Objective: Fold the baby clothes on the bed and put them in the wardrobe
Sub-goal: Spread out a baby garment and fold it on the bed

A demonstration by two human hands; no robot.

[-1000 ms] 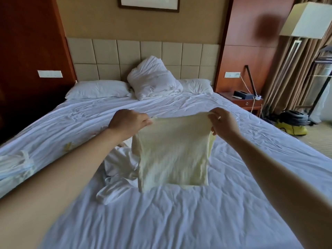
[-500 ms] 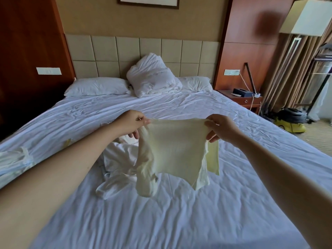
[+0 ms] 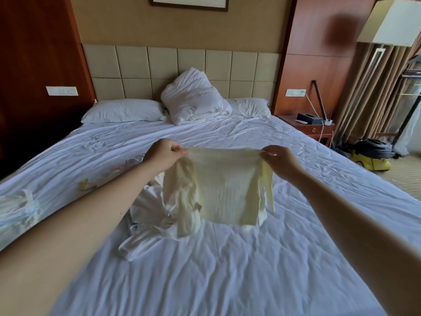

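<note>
A pale yellow baby garment (image 3: 224, 185) hangs in the air above the bed (image 3: 227, 270), stretched flat between both hands. My left hand (image 3: 165, 153) pinches its top left corner and my right hand (image 3: 279, 158) pinches its top right corner. A sleeve droops at each side. Under and left of it lies a crumpled white garment (image 3: 148, 226) on the sheet. A small yellow-and-white piece of clothing (image 3: 91, 182) lies further left, partly hidden by my left arm. The wardrobe is not in view.
Two pillows (image 3: 123, 110) and a bunched white duvet (image 3: 193, 99) sit at the headboard. A white bundle (image 3: 18, 206) lies at the bed's left edge. A nightstand (image 3: 312, 126), floor lamp (image 3: 391, 21) and yellow vacuum cleaner (image 3: 371, 156) stand to the right.
The yellow garment has been lifted off the sheet and spread wider between my hands. Its lower edge and sleeves now hang free above the bed.
</note>
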